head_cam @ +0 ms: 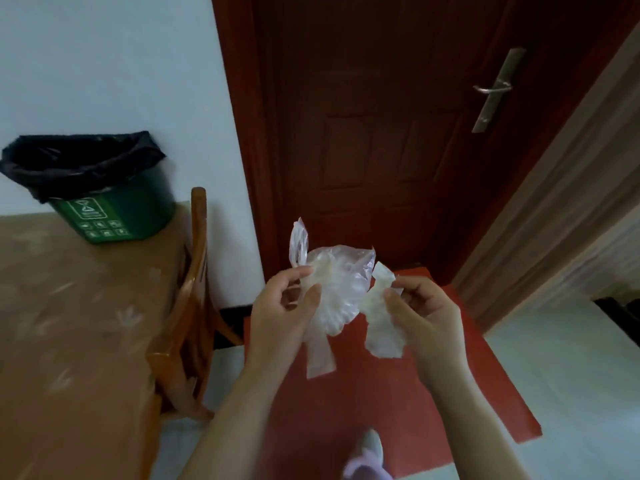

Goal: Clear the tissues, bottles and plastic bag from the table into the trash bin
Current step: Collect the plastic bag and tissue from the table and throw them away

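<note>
Plastic bag (341, 289) is off the counter (69, 323), held in the air in front of the door (363, 133), over the red mat (398, 393). Left hand (282, 310) pinches the bunched body near one handle loop; right hand (427, 306) pinches the other handle strip between thumb and fingers. Trash bin (110, 199), green with a black liner, sits on the far left of the counter, well apart from the bag. No tissues or bottles visible on the counter here.

Suggest: wad the bag into one hand first, since loose film catches air and drifts. Swing left, get over the liner mouth, release low inside the rim.
</note>
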Available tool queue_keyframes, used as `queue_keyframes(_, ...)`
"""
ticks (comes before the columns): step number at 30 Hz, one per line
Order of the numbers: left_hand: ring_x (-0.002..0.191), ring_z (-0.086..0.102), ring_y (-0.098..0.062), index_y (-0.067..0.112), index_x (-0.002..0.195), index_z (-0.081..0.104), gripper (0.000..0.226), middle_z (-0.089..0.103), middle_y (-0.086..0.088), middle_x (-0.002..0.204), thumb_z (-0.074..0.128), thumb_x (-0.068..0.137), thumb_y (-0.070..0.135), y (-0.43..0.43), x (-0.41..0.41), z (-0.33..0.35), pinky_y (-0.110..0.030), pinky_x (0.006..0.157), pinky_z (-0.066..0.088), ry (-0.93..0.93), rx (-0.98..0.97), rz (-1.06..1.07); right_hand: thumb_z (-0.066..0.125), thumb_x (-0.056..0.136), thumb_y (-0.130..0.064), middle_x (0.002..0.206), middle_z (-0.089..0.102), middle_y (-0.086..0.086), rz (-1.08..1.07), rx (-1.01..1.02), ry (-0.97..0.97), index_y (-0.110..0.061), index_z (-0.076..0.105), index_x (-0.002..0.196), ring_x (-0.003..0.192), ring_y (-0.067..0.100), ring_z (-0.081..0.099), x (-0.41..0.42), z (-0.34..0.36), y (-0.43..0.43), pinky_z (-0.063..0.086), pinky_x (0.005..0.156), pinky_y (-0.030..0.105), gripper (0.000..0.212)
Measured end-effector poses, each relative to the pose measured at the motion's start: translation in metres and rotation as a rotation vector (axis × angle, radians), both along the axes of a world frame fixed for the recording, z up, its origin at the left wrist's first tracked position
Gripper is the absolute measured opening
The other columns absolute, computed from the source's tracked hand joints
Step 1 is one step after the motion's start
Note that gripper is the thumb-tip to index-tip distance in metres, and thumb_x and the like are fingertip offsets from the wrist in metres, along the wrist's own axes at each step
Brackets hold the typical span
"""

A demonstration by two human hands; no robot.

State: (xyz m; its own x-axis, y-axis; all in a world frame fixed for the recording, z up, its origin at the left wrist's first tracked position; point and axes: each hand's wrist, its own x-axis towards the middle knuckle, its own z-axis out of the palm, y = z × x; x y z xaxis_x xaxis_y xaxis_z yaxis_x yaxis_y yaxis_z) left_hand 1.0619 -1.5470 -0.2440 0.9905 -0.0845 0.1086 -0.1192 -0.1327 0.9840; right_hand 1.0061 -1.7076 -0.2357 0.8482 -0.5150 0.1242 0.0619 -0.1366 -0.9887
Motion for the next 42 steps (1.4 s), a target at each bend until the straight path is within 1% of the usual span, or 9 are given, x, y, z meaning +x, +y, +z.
queue_keyframes(6, 0.071, 0.058, 0.001, 0.038, 0.091, 0.063, 0.029, 0.063, 0.007, 0.082, 0.066, 0.081, 0.011, -0.017, 0.079, 0.010, -0.006, 0.063, 0.047, -0.059, -0.064, 0.184, 0.065, 0.078, -0.008, 0.053, 0.057, -0.018, 0.177, 0.018, -0.043, -0.029, 0.066, 0.074, 0.050, -0.002, 0.049, 0.108, 0.008, -0.027, 0.041, 0.047, 0.011, 0.022)
queue_keyframes(11, 0.066, 0.056, -0.006, 0.035, 0.092, 0.066, 0.028, 0.058, 0.006, 0.069, 0.067, 0.080, 0.011, -0.022, 0.145, 0.032, -0.021, 0.066, 0.050, -0.087, -0.079, 0.354, 0.066, 0.078, -0.008, 0.055, 0.060, -0.018, 0.349, 0.036, -0.035, -0.026, 0.066, 0.077, 0.053, -0.004, 0.053, 0.196, 0.030, -0.036, 0.045, 0.050, 0.011, 0.018)
queue_keyframes(17, 0.068, 0.051, -0.009, 0.028, 0.095, 0.067, 0.027, 0.054, -0.004, 0.075, 0.067, 0.079, 0.007, -0.009, 0.194, 0.038, -0.011, 0.061, 0.045, -0.141, -0.120, 0.545, 0.064, 0.079, -0.005, 0.071, 0.063, 0.003, 0.536, 0.042, -0.030, -0.017, 0.066, 0.081, 0.065, 0.012, 0.058, 0.275, 0.039, -0.020, 0.050, 0.063, 0.031, 0.013)
queue_keyframes(20, 0.066, 0.050, -0.006, 0.028, 0.093, 0.067, 0.027, 0.054, -0.004, 0.073, 0.067, 0.079, 0.005, 0.009, 0.214, 0.036, -0.011, 0.059, 0.044, -0.137, -0.139, 0.623, 0.063, 0.078, -0.003, 0.067, 0.059, 0.002, 0.621, 0.043, -0.032, -0.020, 0.065, 0.077, 0.059, 0.006, 0.054, 0.309, 0.036, 0.000, 0.045, 0.054, 0.016, 0.017)
queue_keyframes(24, 0.057, 0.048, 0.002, 0.028, 0.089, 0.069, 0.028, 0.052, 0.005, 0.068, 0.067, 0.078, 0.001, 0.044, 0.249, 0.034, -0.010, 0.052, 0.042, -0.157, -0.199, 0.736, 0.063, 0.078, -0.002, 0.066, 0.059, 0.004, 0.710, 0.045, -0.026, -0.020, 0.065, 0.077, 0.060, 0.011, 0.054, 0.360, 0.034, 0.035, 0.045, 0.056, 0.023, 0.018)
queue_keyframes(27, 0.056, 0.044, -0.004, 0.024, 0.091, 0.069, 0.027, 0.047, 0.007, 0.063, 0.065, 0.079, 0.000, 0.077, 0.275, 0.034, -0.017, 0.053, 0.040, -0.178, -0.241, 0.767, 0.063, 0.078, -0.003, 0.068, 0.060, 0.006, 0.759, 0.039, -0.021, -0.017, 0.066, 0.079, 0.061, 0.018, 0.054, 0.396, 0.033, 0.069, 0.044, 0.057, 0.030, 0.014)
queue_keyframes(31, 0.069, 0.050, -0.010, 0.029, 0.095, 0.068, 0.026, 0.054, 0.004, 0.072, 0.067, 0.080, 0.007, 0.127, 0.305, 0.038, -0.025, 0.065, 0.044, -0.209, -0.191, 0.849, 0.063, 0.078, -0.005, 0.073, 0.063, 0.005, 0.820, -0.003, -0.028, -0.023, 0.065, 0.076, 0.060, 0.011, 0.057, 0.442, 0.038, 0.122, 0.046, 0.053, 0.017, 0.019)
queue_keyframes(37, 0.068, 0.055, -0.002, 0.037, 0.088, 0.069, 0.029, 0.060, 0.016, 0.071, 0.068, 0.080, 0.010, 0.195, 0.335, 0.039, -0.015, 0.061, 0.049, -0.235, -0.200, 0.970, 0.064, 0.077, -0.008, 0.058, 0.061, -0.017, 0.908, -0.010, -0.075, -0.027, 0.064, 0.071, 0.052, -0.001, 0.054, 0.494, 0.041, 0.191, 0.043, 0.049, 0.010, 0.020)
queue_keyframes(42, 0.064, 0.055, 0.004, 0.035, 0.089, 0.069, 0.026, 0.062, 0.025, 0.064, 0.068, 0.080, 0.010, 0.231, 0.351, 0.036, -0.011, 0.058, 0.049, -0.214, -0.191, 1.075, 0.062, 0.079, -0.007, 0.054, 0.059, -0.019, 1.004, -0.040, -0.075, -0.026, 0.063, 0.073, 0.050, -0.003, 0.052, 0.516, 0.033, 0.230, 0.041, 0.049, 0.010, 0.019)
